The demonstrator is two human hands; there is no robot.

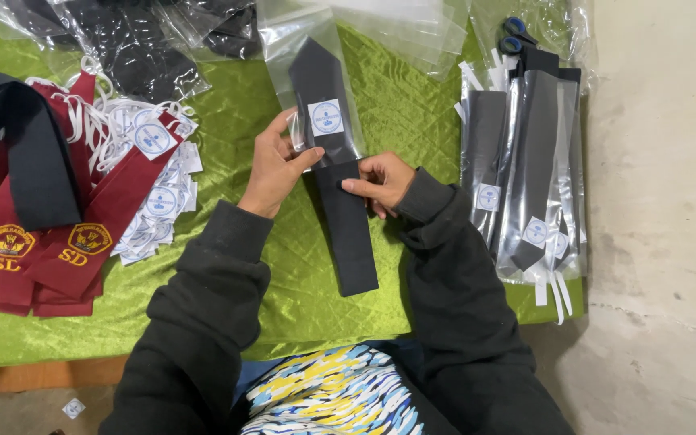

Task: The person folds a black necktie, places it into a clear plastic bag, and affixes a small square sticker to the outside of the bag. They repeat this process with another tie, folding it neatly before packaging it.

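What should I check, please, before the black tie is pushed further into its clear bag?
1. Tie tip inside bag: ok; the black tie has its pointed end in the clear bag.
2. Bag mouth held: ok; left hand pinches its edge.
3. Tie gripped: ok; right hand rests on the tie near the mouth.
4. Round label flat: ok.
5. Tail free: ok; it lies straight on the green cloth.
6. Bag free of tears: cannot tell.
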